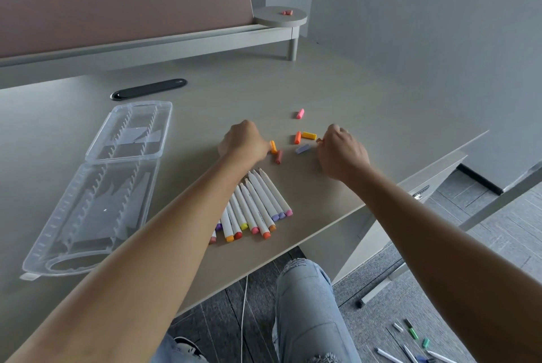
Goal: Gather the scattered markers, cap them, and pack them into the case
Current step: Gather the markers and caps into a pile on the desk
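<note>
Several white markers (258, 207) with coloured ends lie side by side on the grey desk (366, 116), partly under my left forearm. Loose caps lie beyond them: pink (299, 113), orange (297, 137), yellow (309, 135), lilac (302, 148), brown (279, 156). My left hand (245, 142) is curled, its fingers touching an orange cap (273, 146). My right hand (341, 153) pinches a small orange-brown cap (319, 140) at its fingertips. The clear plastic case (96, 186) lies open and empty at the left.
A black cable grommet (148, 88) sits behind the case. A round shelf (280, 16) at the back holds small red caps. The desk's right edge is close to my right hand. More markers and caps (410, 345) lie on the floor at the lower right.
</note>
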Motion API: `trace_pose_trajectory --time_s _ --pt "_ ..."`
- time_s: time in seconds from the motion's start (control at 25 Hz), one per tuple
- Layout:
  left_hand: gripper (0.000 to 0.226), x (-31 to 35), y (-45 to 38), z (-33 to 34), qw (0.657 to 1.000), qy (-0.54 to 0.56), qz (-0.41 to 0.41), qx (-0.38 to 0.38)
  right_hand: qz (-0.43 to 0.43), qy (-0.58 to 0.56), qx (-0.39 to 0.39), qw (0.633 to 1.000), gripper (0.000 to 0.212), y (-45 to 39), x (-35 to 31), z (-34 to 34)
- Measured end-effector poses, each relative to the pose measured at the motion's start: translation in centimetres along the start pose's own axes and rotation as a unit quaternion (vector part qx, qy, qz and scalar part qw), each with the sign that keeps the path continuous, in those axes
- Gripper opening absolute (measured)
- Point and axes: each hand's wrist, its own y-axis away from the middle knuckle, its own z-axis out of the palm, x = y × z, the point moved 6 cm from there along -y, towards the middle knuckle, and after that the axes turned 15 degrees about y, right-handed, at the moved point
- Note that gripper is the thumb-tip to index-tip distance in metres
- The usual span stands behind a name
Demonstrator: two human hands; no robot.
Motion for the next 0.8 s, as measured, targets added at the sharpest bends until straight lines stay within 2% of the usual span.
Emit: trace_pose_trajectory --time_s 0.08,0.16,0.24,0.32,0.36,0.4,0.48,0.56,0.64,0.72,0.76,0.8 --pt "0.048 0.1 0.0 0.3 0.999 -0.034 0.009 -0.007 0.018 -0.064 -0.009 0.998 0.022 0.0 0.4 0.0" --pt "0.041 0.2 0.0 0.2 0.999 -0.031 0.012 -0.001 0.028 -0.13 -0.011 0.991 0.029 0.0 0.6 -0.5" --pt "0.03 0.4 0.0 -0.4 0.999 0.02 0.019 0.016 0.054 -0.214 -0.007 0.975 0.035 0.0 0.7 -1.1" --pt "0.037 0.5 -0.2 -0.7 0.994 0.105 0.009 0.023 0.098 -0.311 -0.023 0.945 0.034 0.0 1.0 -1.0" --pt "0.039 0.3 -0.4 -0.7 0.983 0.183 -0.015 0.021 0.114 -0.357 -0.039 0.926 0.034 -0.1 0.9 -0.7" --pt "0.037 0.0 -0.5 -0.5 0.956 0.286 -0.057 0.012 0.127 -0.4 -0.056 0.906 0.033 -0.1 0.7 -0.3" --pt "0.027 -0.5 -0.4 0.4 0.868 0.471 -0.154 -0.04 0.158 -0.496 -0.093 0.849 0.033 -0.1 0.2 0.4" --pt "0.018 -0.3 0.0 1.2 0.775 0.582 -0.214 -0.123 0.192 -0.607 -0.138 0.758 0.031 0.1 -0.4 1.0" --pt "0.012 0.0 0.4 1.4 0.709 0.643 -0.226 -0.183 0.215 -0.685 -0.171 0.674 0.029 0.2 -0.9 1.3" --pt "0.011 -0.3 0.4 1.6 0.687 0.661 -0.232 -0.193 0.234 -0.717 -0.179 0.632 0.027 0.2 -1.0 1.4" --pt "0.017 -0.5 0.3 1.9 0.685 0.661 -0.239 -0.191 0.236 -0.717 -0.175 0.632 0.026 0.1 -0.8 1.4" --pt "0.025 -0.7 0.2 2.2 0.686 0.658 -0.248 -0.186 0.229 -0.705 -0.17 0.65 0.026 0.0 -0.7 1.2"
